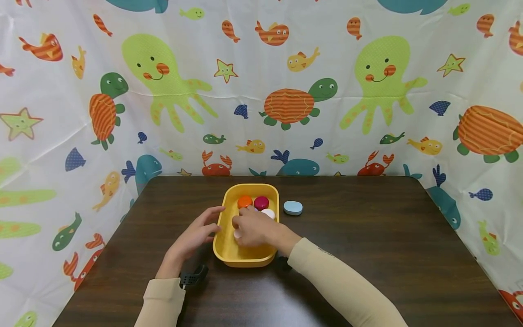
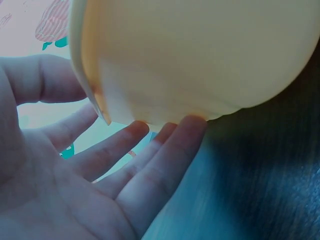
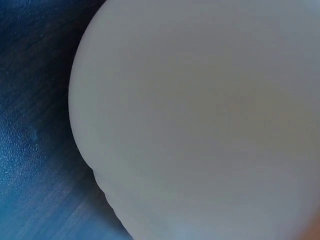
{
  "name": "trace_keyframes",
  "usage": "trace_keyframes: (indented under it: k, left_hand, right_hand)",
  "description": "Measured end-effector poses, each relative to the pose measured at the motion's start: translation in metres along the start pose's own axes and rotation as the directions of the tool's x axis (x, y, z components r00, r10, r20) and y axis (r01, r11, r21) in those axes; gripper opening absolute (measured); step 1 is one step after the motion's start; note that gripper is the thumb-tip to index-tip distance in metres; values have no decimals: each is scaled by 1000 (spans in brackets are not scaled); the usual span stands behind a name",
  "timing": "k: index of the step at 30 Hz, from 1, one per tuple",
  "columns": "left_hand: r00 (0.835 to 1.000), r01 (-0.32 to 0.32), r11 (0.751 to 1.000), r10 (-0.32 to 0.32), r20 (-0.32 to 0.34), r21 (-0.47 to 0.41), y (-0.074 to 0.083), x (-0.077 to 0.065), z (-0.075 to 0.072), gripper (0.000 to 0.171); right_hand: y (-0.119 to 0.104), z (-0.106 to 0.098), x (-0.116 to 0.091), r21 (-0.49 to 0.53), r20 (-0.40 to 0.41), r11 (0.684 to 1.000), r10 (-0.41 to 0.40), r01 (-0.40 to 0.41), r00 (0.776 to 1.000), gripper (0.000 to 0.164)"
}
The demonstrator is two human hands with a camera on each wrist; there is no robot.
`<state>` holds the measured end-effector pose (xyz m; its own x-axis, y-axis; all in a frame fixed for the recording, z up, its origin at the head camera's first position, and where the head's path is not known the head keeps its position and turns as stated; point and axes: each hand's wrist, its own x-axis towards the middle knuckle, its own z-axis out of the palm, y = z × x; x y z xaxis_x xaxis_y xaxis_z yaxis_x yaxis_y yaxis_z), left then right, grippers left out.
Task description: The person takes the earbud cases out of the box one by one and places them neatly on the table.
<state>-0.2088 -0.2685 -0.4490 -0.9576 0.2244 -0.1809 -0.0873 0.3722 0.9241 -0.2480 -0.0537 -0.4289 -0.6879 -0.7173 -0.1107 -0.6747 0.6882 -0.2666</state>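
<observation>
A yellow rectangular tub (image 1: 245, 262) with rounded corners stands on the dark table. Inside, toward its far end, lie an orange rounded piece (image 1: 244, 202), a magenta one (image 1: 261, 203) and a white one (image 1: 268, 213); a bit of purple shows beside my right hand. That hand (image 1: 257, 227) reaches into the tub with curled fingers and appears to pinch a small pale piece (image 1: 237, 234), mostly covered. My left hand (image 1: 198, 234) is at the tub's left side, its fingers fairly straight, fingertips touching the outer wall (image 2: 200, 65). The tub's wall fills most of the right wrist view.
A light blue rounded oblong piece (image 1: 293, 208) lies on the table just right of the tub. The brown wood-grain table (image 1: 367, 254) extends to both sides. Behind it hangs a white cloth (image 1: 245, 45) printed with sea animals. A black wrist device (image 1: 194, 276) is on my left wrist.
</observation>
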Motion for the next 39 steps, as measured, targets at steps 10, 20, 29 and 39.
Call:
trace_keyframes:
  k: [10, 20, 29, 39]
  left_hand:
    - [1000, -12, 1000, 12, 5, -1, -1, -1, 1, 63]
    - [1000, -11, 1000, 11, 4, 8, -1, -1, 1, 62]
    - [1000, -11, 1000, 11, 3, 6, 0, -2, 2, 63]
    - [1000, -9, 1000, 9, 5, 0, 0, -2, 1, 63]
  right_hand:
    - [0, -6, -6, 21, -40, 999, 26, -25, 999, 42]
    - [-2, -11, -13, 21, -103, 999, 47, -46, 994, 45]
    - [0, -15, -20, 4, -153, 999, 50, -50, 987, 39]
    - [2, -18, -27, 7, -205, 999, 49, -49, 977, 35]
